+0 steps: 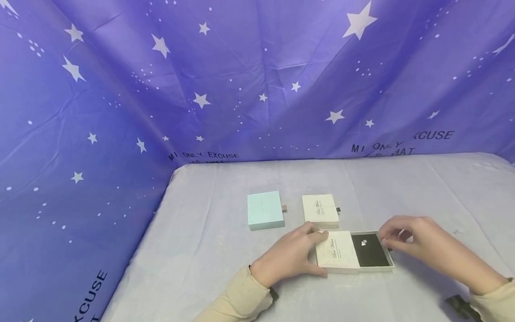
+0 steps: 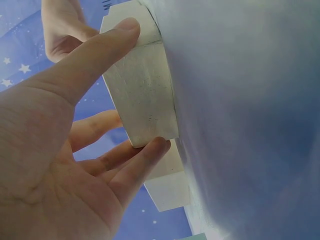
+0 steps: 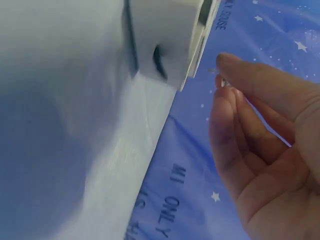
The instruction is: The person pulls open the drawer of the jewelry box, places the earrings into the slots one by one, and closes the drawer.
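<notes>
My left hand (image 1: pixel 290 252) grips the white sleeve (image 1: pixel 337 251) of a flat gift box by its sides, thumb on the front side and fingers at the back. The box's drawer (image 1: pixel 376 269) is slid out to the right, showing a black foam pad (image 1: pixel 372 256) with a small shiny ornament (image 1: pixel 364 243) on it. Just over the drawer's right end, my right hand (image 1: pixel 416 237) pinches a small shiny earring (image 3: pixel 224 83) between thumb and fingertips. Part of the earring is hidden by the fingers. A dark pull tab (image 3: pixel 159 62) sticks out from the drawer's end.
Behind the opened box lies a second white box (image 1: pixel 319 209) with a dark tab. To its left lies a mint-green box (image 1: pixel 265 210) with a brown tab. All stand on a table with a pale cloth (image 1: pixel 201 259), before a purple star-printed curtain (image 1: pixel 257 80).
</notes>
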`<action>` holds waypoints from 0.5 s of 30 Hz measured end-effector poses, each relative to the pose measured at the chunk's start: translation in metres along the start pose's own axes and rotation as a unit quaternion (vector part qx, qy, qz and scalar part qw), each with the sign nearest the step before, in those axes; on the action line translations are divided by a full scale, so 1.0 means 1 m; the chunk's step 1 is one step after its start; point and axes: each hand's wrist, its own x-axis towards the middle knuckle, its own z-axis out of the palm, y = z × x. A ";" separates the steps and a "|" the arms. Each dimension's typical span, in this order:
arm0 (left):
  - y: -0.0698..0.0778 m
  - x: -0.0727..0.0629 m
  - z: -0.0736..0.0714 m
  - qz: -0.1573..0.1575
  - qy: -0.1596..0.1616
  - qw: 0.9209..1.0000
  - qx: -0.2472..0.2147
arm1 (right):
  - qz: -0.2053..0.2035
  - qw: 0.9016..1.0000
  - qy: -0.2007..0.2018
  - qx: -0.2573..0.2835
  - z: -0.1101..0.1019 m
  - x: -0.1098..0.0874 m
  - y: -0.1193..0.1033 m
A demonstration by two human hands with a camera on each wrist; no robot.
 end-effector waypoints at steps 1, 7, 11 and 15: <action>0.000 0.000 0.000 0.000 0.000 1.000 0.001 | -0.002 1.000 -0.002 0.007 0.001 0.000 -0.001; 0.000 0.000 0.000 0.003 0.002 1.000 0.003 | -0.013 0.999 -0.010 0.033 0.008 0.001 -0.006; -0.001 0.000 0.000 0.003 0.001 1.000 0.001 | -0.022 0.999 -0.014 0.034 0.012 0.002 -0.009; 0.000 0.000 0.000 0.001 0.000 1.000 0.001 | -0.027 0.999 -0.026 0.034 0.017 0.004 -0.011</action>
